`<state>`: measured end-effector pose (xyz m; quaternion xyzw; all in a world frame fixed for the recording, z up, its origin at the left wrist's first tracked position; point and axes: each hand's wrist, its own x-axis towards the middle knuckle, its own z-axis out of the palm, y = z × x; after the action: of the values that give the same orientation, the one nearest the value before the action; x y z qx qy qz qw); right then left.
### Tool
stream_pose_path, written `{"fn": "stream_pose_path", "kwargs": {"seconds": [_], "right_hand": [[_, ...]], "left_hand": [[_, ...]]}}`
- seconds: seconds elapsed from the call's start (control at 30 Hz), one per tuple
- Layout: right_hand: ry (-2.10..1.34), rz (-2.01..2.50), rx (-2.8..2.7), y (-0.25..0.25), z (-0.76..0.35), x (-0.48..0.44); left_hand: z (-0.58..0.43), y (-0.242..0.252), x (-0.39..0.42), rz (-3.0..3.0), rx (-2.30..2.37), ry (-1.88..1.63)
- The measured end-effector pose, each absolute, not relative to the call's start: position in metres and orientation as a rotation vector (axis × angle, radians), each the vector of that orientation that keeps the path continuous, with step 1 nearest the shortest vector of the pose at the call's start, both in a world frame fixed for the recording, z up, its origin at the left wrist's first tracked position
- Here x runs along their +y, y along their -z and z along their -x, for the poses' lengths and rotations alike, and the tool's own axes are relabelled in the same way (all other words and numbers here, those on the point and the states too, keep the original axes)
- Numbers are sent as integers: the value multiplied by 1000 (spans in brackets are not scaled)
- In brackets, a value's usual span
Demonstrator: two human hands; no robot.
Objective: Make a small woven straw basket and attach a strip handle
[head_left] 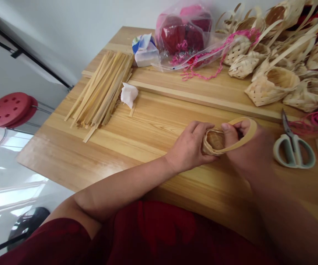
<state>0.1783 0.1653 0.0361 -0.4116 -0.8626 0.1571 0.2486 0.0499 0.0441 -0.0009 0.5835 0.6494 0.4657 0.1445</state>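
Observation:
A small woven basket [215,140] with a looped strip handle [250,134] is held just above the table, its opening facing me. Around its left side my left hand [190,145] is closed, thumb below and fingers above. My right hand [240,141] grips the basket's right side, its thumb at the rim and the handle loop passing over the fingers. Some of the right fingers are hidden behind the basket and handle. To the right of my right hand lie scissors [294,147] with pale grips, blades pointing away from me.
Flat strips [103,90] lie in a bundle at the left, beside crumpled white tissue [129,94]. A long wooden bar [192,96] crosses the table. Behind it are a tissue pack [145,50], a plastic bag [185,33], pink cord [203,75] and several woven baskets [275,82]. Red stools [8,109] stand left.

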Motion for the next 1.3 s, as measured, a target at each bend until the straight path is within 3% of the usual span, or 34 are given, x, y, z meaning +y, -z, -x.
{"fn": "stream_pose_path", "kwargs": {"seconds": [1.07,1.3], "right_hand": [[-328,842,-2281,-23,-184,170],[-434,947,-2291,-28,-182,172]], "left_hand": [[-46,8,46,-1796,1814,-1411],[-46,4,44,-1791,1809,-1414]]}}
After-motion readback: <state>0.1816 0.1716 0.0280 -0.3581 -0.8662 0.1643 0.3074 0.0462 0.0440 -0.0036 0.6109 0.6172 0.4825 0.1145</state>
